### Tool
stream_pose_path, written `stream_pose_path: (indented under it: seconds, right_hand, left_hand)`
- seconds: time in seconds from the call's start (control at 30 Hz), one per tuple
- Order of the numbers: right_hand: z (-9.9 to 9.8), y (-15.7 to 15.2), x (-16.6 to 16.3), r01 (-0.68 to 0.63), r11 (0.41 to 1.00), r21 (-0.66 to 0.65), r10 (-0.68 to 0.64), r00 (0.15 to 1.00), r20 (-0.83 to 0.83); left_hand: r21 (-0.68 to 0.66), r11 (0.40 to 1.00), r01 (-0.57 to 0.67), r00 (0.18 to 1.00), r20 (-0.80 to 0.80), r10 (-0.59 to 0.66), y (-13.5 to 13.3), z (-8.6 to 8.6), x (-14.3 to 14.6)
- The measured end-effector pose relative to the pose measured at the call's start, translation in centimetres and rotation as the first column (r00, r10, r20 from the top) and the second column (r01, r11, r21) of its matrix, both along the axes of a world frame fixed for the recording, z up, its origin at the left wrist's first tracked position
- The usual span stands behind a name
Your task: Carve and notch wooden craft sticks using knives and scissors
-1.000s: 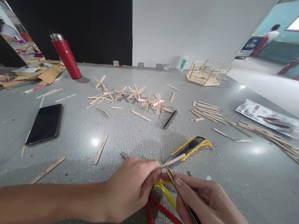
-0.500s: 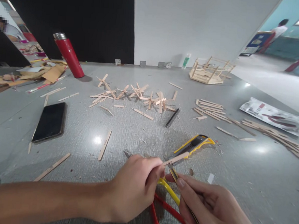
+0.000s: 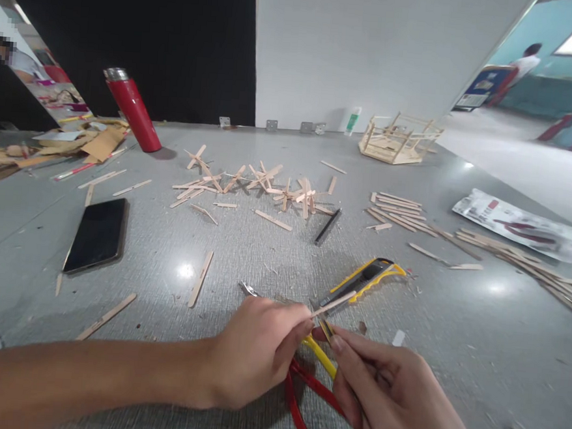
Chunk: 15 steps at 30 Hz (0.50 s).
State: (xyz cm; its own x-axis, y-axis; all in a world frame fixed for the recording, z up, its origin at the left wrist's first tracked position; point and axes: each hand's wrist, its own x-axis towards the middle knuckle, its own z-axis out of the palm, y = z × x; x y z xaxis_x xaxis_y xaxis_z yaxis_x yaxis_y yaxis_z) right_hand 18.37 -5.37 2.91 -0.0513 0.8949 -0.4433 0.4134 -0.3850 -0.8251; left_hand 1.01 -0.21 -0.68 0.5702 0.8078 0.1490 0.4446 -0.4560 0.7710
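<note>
My left hand (image 3: 261, 353) is closed around a wooden craft stick (image 3: 333, 305), whose free end points up and to the right. My right hand (image 3: 391, 392) pinches a slim dark tool with gold-coloured edges (image 3: 327, 329); its tip is close under the stick, and whether they touch is hard to tell. Most of that tool is hidden in my fingers. Beneath both hands lie red tool handles (image 3: 299, 408) and a yellow handle (image 3: 322, 357), partly covered. A metal tool tip (image 3: 248, 289) pokes out beyond my left knuckles. Just past the stick rests a yellow and black utility knife (image 3: 364, 282).
Star-shaped stick assemblies (image 3: 269, 177) stand mid-table, with a black pen (image 3: 327, 226) nearby. Loose sticks (image 3: 398, 209) lie right, beside a white packet (image 3: 515, 224). A hexagonal stick frame (image 3: 398, 144) is at the back. Left are a phone (image 3: 96, 234) and red bottle (image 3: 134, 112).
The stick in my left hand has turned more onto its edge. My right hand and its tool have shifted slightly left, and the tool shows less. The camera view has moved a little.
</note>
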Motion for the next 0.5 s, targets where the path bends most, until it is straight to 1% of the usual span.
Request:
stream_pose_path:
  seconds: [0.13, 0.27, 0.37, 0.5]
  right_hand:
    - [0.03, 0.19, 0.0, -0.011, 1.0, 0.022, 0.011, 1.0, -0.001]
    - [-0.04, 0.34, -0.19, -0.012, 0.999, 0.046, 0.01, 0.999, 0.034]
    - [-0.17, 0.36, -0.29, 0.0, 0.999, 0.042, -0.002, 0.999, 0.05]
    - [-0.27, 0.47, -0.42, 0.005, 0.995, 0.098, -0.007, 1.0, 0.021]
  left_hand:
    - [-0.007, 1.0, 0.017, 1.0, 0.011, -0.017, 0.37, 0.34, -0.14]
    - [-0.015, 0.999, -0.034, 0.999, 0.011, 0.034, 0.15, 0.52, 0.01]
    - [-0.01, 0.997, -0.081, 0.997, 0.008, 0.081, -0.08, 0.31, 0.15]
    - [-0.007, 0.993, -0.121, 0.992, 0.022, 0.121, -0.2, -0.01, 0.35]
